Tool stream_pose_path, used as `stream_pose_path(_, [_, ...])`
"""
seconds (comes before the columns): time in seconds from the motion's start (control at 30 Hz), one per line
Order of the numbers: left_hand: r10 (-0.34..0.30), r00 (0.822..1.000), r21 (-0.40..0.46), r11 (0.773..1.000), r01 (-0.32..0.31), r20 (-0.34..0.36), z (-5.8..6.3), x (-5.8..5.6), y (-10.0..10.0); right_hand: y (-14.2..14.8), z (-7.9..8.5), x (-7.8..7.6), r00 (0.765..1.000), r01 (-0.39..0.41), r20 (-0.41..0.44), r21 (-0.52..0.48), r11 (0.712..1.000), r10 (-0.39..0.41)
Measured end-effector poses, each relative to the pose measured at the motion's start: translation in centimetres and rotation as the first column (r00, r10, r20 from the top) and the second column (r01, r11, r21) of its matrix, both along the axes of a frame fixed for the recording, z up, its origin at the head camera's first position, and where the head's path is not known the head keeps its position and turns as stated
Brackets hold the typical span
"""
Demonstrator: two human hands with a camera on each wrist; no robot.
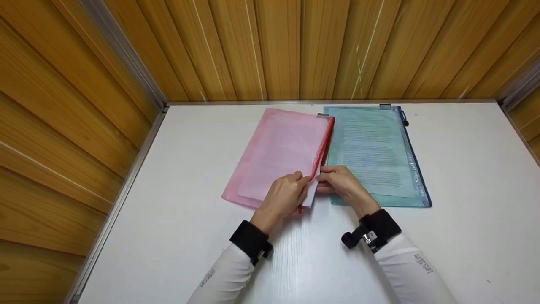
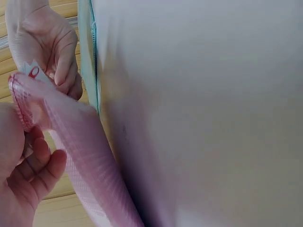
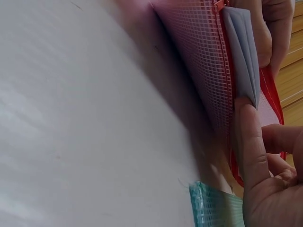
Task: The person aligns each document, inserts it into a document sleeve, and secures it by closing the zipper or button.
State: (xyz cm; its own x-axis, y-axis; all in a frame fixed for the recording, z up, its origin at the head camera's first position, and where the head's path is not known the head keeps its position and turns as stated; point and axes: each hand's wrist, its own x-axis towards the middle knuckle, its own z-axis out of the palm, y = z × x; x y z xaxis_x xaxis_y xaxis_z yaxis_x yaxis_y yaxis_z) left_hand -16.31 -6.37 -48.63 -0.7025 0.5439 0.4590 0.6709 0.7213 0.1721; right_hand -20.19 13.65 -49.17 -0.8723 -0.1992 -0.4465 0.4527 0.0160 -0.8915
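Note:
A pink mesh zipper pouch (image 1: 282, 143) lies on the table, its red-zippered right side parted. White paper sheets (image 1: 311, 195) stick out of that opening; the right wrist view shows them as a folded stack (image 3: 241, 52). My left hand (image 1: 283, 193) grips the pouch's upper edge near its front right corner. From the right, my right hand (image 1: 341, 181) pinches the sheets at the opening, its thumb (image 3: 251, 137) against them. In the left wrist view the pink mesh (image 2: 80, 142) hides part of the paper.
Right of the pink pouch lies a green mesh zipper pouch (image 1: 371, 156) with a printed sheet inside and a dark zipper along its right edge. The white table (image 1: 181, 236) meets wood-patterned walls (image 1: 278, 50) at the back and left.

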Motion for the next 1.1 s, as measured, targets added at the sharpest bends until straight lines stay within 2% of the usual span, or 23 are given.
stream_pose_path(0.07, [-0.016, 1.0, -0.011, 1.0, 0.015, -0.02, 0.0, 0.0, 0.1, -0.1, 0.1, -0.1, 1.0, -0.008, -0.004, -0.012, 1.0, 0.008])
stream_pose_path(0.17, [0.0, 0.999, -0.003, 1.0, 0.0, -0.032, -0.1, 0.0, 0.1, -0.5, 0.2, -0.2, 1.0, -0.004, -0.009, -0.033, 0.999, 0.003])
stream_pose_path(0.53, [0.088, 0.995, 0.049, 0.995, -0.091, 0.054, 0.0, 0.0, 0.2, -2.0, 0.2, -0.5, 0.997, 0.076, -0.02, -0.018, 0.997, -0.076])
stream_pose_path(0.83, [0.115, 0.99, 0.069, 0.99, -0.12, 0.081, 0.0, 0.2, 0.3, -2.7, 0.1, 0.1, 1.0, 0.007, -0.03, -0.054, 0.999, -0.008])
stream_pose_path(0.93, [0.113, 0.991, 0.081, 0.99, -0.119, 0.078, -0.1, 0.2, 0.4, -3.2, 0.1, 0.3, 0.999, 0.029, -0.039, -0.005, 1.0, -0.029])
stream_pose_path(1.1, [0.115, 0.987, 0.107, 0.986, -0.127, 0.113, 0.0, 0.2, 0.6, -4.1, -0.3, 0.5, 0.995, 0.046, -0.088, 0.076, 0.996, -0.039])
